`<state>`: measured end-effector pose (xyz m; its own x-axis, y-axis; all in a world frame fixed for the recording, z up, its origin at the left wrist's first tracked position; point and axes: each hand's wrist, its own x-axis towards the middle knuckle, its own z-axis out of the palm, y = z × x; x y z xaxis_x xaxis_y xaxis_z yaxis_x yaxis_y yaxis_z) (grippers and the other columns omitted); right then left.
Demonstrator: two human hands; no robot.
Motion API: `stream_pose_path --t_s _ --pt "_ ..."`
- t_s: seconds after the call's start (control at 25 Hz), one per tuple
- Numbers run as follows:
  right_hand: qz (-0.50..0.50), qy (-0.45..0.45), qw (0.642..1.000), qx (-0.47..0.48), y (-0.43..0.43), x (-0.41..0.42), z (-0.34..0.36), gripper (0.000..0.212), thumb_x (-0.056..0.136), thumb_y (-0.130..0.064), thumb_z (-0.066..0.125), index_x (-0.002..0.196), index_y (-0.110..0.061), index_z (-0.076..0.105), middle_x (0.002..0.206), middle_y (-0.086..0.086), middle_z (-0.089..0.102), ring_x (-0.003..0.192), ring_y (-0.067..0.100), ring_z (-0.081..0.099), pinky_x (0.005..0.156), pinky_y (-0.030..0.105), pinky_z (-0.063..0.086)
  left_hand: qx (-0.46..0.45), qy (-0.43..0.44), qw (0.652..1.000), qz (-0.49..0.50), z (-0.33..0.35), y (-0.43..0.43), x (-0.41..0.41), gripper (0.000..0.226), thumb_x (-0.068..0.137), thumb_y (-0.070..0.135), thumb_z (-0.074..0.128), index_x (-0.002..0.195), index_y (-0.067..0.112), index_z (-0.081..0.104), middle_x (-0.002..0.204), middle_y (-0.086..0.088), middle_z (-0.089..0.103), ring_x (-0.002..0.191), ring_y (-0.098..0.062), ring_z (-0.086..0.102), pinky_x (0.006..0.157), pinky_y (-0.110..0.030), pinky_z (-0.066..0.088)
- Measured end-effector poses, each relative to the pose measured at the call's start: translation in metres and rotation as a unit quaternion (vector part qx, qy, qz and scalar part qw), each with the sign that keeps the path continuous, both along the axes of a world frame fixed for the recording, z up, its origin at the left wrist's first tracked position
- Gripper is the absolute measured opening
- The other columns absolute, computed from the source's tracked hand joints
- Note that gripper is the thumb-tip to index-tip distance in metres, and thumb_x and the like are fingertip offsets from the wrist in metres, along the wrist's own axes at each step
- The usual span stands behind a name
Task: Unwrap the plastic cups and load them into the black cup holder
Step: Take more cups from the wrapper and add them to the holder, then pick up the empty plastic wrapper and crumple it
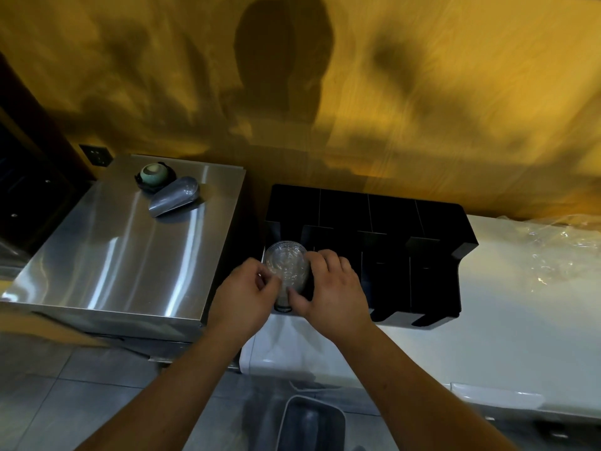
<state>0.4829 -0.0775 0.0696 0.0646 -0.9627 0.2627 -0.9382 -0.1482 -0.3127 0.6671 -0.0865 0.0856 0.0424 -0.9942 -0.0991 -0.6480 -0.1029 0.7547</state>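
Observation:
A stack of clear plastic cups [286, 265] stands in the leftmost slot of the black cup holder [390, 219], which sits on a white counter against the yellow wall. My left hand [244, 297] grips the stack from the left with curled fingers. My right hand [331, 291] holds it from the right, thumb across the front. The lower part of the stack is hidden behind my hands. The other slots of the holder look dark and I see no cups in them.
A steel cabinet top [97, 271] at the left carries a metal scoop [174, 196] and a small green round object [154, 174]. Crumpled clear plastic wrap [559, 249] lies on the white counter [520, 336] at the right. A grey bin [310, 424] stands on the floor below.

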Motion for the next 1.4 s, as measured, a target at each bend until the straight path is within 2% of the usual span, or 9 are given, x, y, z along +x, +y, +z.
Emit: stream_pose_path --t_s 0.12,0.24,0.36,0.44,0.56,0.68,0.88,1.04,1.4 --pt "0.0 -0.03 0.999 0.016 0.018 -0.022 0.005 0.032 0.092 -0.05 0.054 0.102 -0.021 0.065 0.092 -0.002 0.064 0.08 0.016 0.057 0.065 0.033 0.048 0.041 -0.033 0.992 -0.111 0.0 0.021 -0.016 0.024 0.085 0.058 0.059 0.081 0.035 0.066 0.073 0.012 0.071 0.067 -0.001 0.066 0.058 -0.03 0.054" --pt "-0.009 -0.075 0.986 0.146 0.045 -0.054 0.005 0.026 0.097 -0.046 0.052 0.081 -0.027 0.06 0.069 -0.007 0.06 0.06 0.009 0.054 0.055 0.031 0.045 0.12 -0.056 0.97 -0.205 -0.01 0.039 -0.042 0.029 0.085 0.062 0.059 0.097 0.039 0.071 0.09 0.018 0.074 0.08 0.002 0.067 0.075 -0.029 0.058" --pt "-0.042 -0.126 0.932 0.336 0.069 -0.097 -0.002 0.03 0.096 -0.052 0.059 0.109 -0.027 0.07 0.103 -0.004 0.072 0.084 0.013 0.063 0.077 0.031 0.052 0.189 -0.049 0.95 -0.244 -0.019 0.053 -0.078 0.037 0.089 0.062 0.066 0.119 0.041 0.067 0.111 0.017 0.07 0.096 0.002 0.065 0.08 -0.021 0.049" --pt "-0.062 -0.141 0.912 0.381 0.085 -0.131 -0.006 0.041 0.093 -0.058 0.061 0.12 -0.027 0.07 0.123 -0.002 0.069 0.099 0.015 0.063 0.086 0.03 0.049 0.21 -0.04 0.946 -0.245 -0.02 0.063 -0.108 0.039 0.091 0.065 0.064 0.119 0.038 0.068 0.112 0.017 0.07 0.097 0.001 0.064 0.08 -0.022 0.048" --pt "-0.1 -0.16 0.909 0.371 0.109 -0.19 -0.005 0.041 0.091 -0.06 0.061 0.116 -0.029 0.07 0.123 -0.001 0.069 0.102 0.018 0.065 0.089 0.033 0.051 0.212 -0.058 0.942 -0.254 -0.018 0.079 -0.161 0.039 0.093 0.067 0.059 0.111 0.035 0.072 0.118 0.015 0.07 0.102 -0.005 0.065 0.09 -0.029 0.05" --pt "-0.12 -0.193 0.903 0.365 0.141 -0.259 -0.004 0.037 0.091 -0.057 0.063 0.114 -0.029 0.07 0.114 0.0 0.072 0.089 0.019 0.067 0.078 0.03 0.051 0.189 -0.086 0.941 -0.266 -0.014 0.1 -0.232 0.039 0.095 0.063 0.059 0.114 0.032 0.073 0.124 0.011 0.071 0.108 -0.011 0.065 0.098 -0.033 0.051" --pt "-0.122 -0.189 0.903 0.367 0.193 -0.38 -0.002 0.038 0.092 -0.053 0.062 0.119 -0.026 0.067 0.12 0.003 0.07 0.097 0.019 0.064 0.082 0.03 0.048 0.172 -0.14 0.937 -0.271 -0.008 0.14 -0.37 0.044 0.094 0.06 0.06 0.125 0.03 0.068 0.13 0.008 0.07 0.108 -0.014 0.065 0.095 -0.032 0.051" --pt "-0.143 -0.174 0.902 0.367 0.224 -0.466 0.011 0.041 0.094 -0.052 0.062 0.125 -0.025 0.065 0.13 0.004 0.067 0.111 0.022 0.063 0.092 0.033 0.049 0.166 -0.153 0.931 -0.287 0.001 0.157 -0.458 0.043 0.092 0.06 0.061 0.123 0.031 0.068 0.126 0.008 0.072 0.103 -0.013 0.066 0.094 -0.034 0.054" --pt "-0.158 -0.134 0.877 0.433 0.226 -0.579 0.011 0.055 0.091 -0.055 0.064 0.138 -0.028 0.058 0.145 0.002 0.058 0.123 0.025 0.058 0.096 0.036 0.045 0.168 -0.23 0.874 -0.394 0.002 0.132 -0.566 0.049 0.092 0.064 0.059 0.127 0.031 0.066 0.133 0.006 0.068 0.109 -0.015 0.063 0.089 -0.032 0.05"
